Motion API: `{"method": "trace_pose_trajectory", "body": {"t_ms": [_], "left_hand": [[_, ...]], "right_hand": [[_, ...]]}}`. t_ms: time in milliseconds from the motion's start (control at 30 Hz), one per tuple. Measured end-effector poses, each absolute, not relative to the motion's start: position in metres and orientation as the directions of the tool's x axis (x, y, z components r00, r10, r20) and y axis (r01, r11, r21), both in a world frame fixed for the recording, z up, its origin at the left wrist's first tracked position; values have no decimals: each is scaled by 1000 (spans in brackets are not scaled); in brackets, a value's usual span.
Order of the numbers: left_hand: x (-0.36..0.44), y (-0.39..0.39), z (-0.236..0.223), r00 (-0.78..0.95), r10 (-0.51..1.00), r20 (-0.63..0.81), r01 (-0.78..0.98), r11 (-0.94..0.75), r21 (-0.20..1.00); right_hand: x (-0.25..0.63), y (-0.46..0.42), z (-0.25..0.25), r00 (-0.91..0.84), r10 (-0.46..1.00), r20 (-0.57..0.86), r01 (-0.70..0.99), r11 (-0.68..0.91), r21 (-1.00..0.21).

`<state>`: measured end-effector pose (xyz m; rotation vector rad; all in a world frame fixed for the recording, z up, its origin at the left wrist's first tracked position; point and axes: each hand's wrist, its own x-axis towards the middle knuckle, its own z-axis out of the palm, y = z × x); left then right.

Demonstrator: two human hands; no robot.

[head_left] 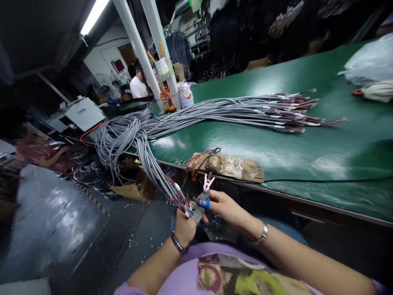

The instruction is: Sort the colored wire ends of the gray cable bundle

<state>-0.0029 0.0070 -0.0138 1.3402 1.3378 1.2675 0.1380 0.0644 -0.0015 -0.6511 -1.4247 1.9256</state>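
Note:
Low in front of me, past the table's edge, my left hand is closed around the stripped end of a bundle of grey cables. Coloured wires and white wrappings show just above its fingers. A grey-green strip, perhaps cloth or tape, lies against the bundle there. My right hand, blue tape around its thumb, pinches the strip's other part. A pale pink clothespin sticks up at these fingers; whether they hold it too, I cannot tell.
More grey cables lie along the green table, bared ends rightward. A worn wooden block with wires sits at the near edge. Behind are a post, orange-handled scissors and a lidded cup. Two people sit leftward.

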Motion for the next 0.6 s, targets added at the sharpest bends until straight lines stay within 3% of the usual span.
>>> {"method": "trace_pose_trajectory", "body": {"t_ms": [233,433,600], "left_hand": [[-1,8,-15,-124,988,97,116,-82,990],[-2,9,-19,-136,990,30,21,-27,999],[-2,13,-4,-128,991,-29,-208,1,978]], "right_hand": [[129,56,-9,-536,836,-119,-274,-305,-912],[136,70,-19,-289,869,-403,-514,-496,-700],[153,84,-19,-448,824,-348,-518,-556,-650]]}}
